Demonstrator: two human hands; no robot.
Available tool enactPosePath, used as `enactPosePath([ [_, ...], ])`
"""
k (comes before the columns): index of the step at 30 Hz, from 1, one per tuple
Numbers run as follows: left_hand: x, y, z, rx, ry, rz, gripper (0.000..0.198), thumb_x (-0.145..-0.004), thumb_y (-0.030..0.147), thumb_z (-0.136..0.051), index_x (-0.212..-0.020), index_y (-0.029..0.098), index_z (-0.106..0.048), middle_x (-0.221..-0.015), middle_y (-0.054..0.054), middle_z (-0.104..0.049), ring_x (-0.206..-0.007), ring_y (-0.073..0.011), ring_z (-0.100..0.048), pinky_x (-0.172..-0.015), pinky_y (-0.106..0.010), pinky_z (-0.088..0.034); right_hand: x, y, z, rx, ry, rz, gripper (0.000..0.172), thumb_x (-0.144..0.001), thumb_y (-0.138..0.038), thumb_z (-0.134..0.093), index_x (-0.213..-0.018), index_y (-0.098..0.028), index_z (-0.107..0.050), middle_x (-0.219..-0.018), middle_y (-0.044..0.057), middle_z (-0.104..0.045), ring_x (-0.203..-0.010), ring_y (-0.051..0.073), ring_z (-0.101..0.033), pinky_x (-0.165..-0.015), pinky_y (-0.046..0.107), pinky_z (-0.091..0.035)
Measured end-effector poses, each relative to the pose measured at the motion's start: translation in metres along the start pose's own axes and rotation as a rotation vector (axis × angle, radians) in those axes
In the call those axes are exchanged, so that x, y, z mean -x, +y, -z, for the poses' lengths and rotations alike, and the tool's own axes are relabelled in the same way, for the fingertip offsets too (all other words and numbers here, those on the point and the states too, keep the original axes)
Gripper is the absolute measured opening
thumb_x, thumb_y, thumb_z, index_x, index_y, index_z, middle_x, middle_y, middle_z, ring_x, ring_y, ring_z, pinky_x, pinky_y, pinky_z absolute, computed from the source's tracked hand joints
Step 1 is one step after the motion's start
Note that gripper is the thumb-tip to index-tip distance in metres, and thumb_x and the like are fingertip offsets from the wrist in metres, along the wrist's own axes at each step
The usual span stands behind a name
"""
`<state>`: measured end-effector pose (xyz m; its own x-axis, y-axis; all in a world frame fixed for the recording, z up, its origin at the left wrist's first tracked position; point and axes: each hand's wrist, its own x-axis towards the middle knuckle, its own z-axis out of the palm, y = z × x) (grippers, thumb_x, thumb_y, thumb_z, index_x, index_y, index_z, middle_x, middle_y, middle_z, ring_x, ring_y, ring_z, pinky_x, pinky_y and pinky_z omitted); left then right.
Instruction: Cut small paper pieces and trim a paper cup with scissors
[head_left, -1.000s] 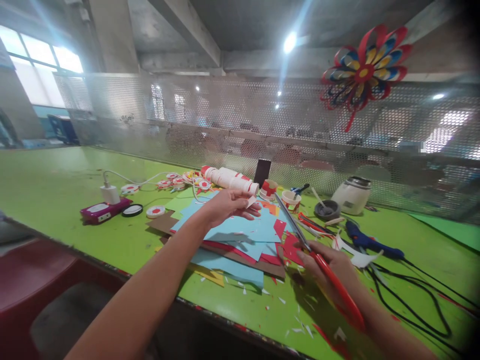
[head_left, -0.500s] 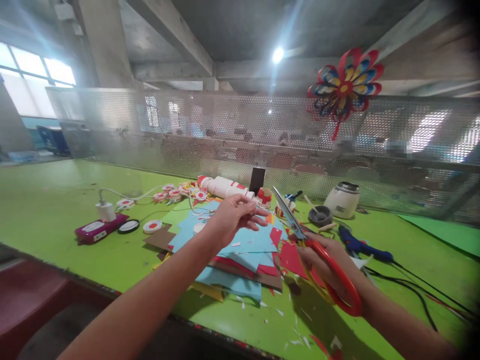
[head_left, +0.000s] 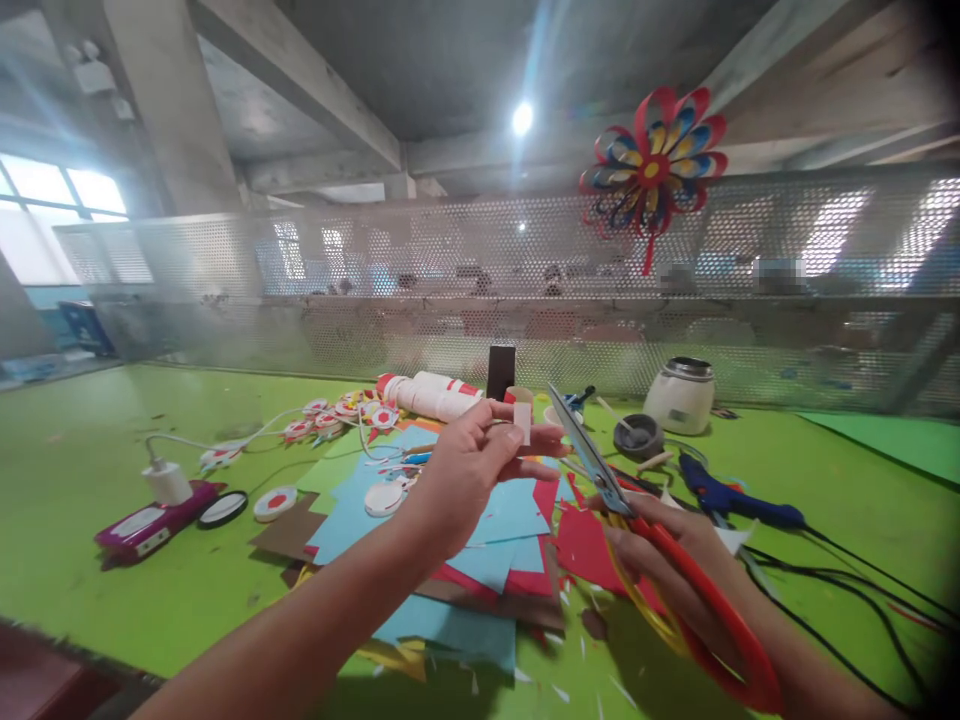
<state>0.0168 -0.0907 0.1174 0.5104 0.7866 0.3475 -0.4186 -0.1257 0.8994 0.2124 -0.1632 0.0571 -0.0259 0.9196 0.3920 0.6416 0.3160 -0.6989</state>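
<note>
A small pale strip of paper (head_left: 523,424) is pinched between the thumb and fingers of my left hand (head_left: 469,470), over the stack of coloured paper. My right hand (head_left: 675,545) grips red-handled scissors (head_left: 592,462), their blades pointing up and left and apparently closed together. The scissor tips stand just right of my left fingertips, apart from the strip. Light blue paper sheets (head_left: 442,622) lie beneath my left hand, with red paper (head_left: 589,545) to their right. A round white disc (head_left: 385,499) rests on the stack, left of my left wrist.
White rolls (head_left: 431,395) and a dark upright phone-like slab (head_left: 501,372) stand behind. At right are a grey bowl (head_left: 638,437), a white jar (head_left: 679,396) and a blue glue gun (head_left: 739,495) with black cables. A purple power strip (head_left: 154,520) lies left. Paper scraps litter the front.
My left hand has turned so the pale strip shows plainly between its fingers. The scissors have moved slightly lower and closer to me. The whole view has shifted a little.
</note>
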Motion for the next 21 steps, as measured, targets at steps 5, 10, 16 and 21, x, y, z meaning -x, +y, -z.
enactPosePath([
  [5, -0.002, 0.000, -0.001, 0.001, 0.002, 0.018, 0.012, -0.083, 0.021, -0.053, -0.079, 0.018, -0.042, -0.088, -0.011, -0.071, -0.076, -0.0231, -0.069, -0.061, -0.034, -0.054, 0.003, 0.002, -0.005, -0.008, 0.009, -0.073, 0.029, -0.083, -0.042, -0.050, -0.094, -0.020, -0.066, -0.063, 0.001, -0.062, -0.056, 0.019, -0.057, -0.049, 0.027, -0.043],
  [10, -0.004, -0.003, 0.001, -0.012, -0.016, 0.036, 0.012, -0.084, 0.024, -0.050, -0.078, 0.019, -0.041, -0.087, -0.012, -0.071, -0.078, -0.0231, -0.068, -0.058, -0.032, -0.053, 0.004, 0.003, -0.013, -0.093, 0.054, -0.140, 0.029, -0.079, -0.042, -0.053, -0.089, -0.020, -0.069, -0.065, 0.001, -0.066, -0.056, 0.019, -0.060, -0.052, 0.027, -0.047],
  [16, -0.004, -0.002, 0.003, -0.054, 0.026, 0.017, 0.011, -0.085, 0.023, -0.049, -0.079, 0.018, -0.042, -0.081, -0.011, -0.071, -0.074, -0.0221, -0.068, -0.052, -0.028, -0.049, 0.007, -0.001, -0.015, -0.045, 0.071, -0.097, 0.031, -0.080, -0.044, -0.052, -0.090, -0.021, -0.070, -0.073, 0.003, -0.070, -0.064, 0.022, -0.063, -0.059, 0.030, -0.049],
  [21, -0.004, -0.004, 0.005, -0.062, 0.043, 0.000, 0.009, -0.085, 0.022, -0.049, -0.079, 0.017, -0.046, -0.079, -0.010, -0.070, -0.072, -0.0193, -0.066, -0.056, -0.029, -0.050, 0.008, -0.006, -0.016, -0.049, 0.062, -0.085, 0.027, -0.080, -0.040, -0.052, -0.088, -0.021, -0.070, -0.060, 0.000, -0.065, -0.051, 0.018, -0.059, -0.048, 0.027, -0.046],
])
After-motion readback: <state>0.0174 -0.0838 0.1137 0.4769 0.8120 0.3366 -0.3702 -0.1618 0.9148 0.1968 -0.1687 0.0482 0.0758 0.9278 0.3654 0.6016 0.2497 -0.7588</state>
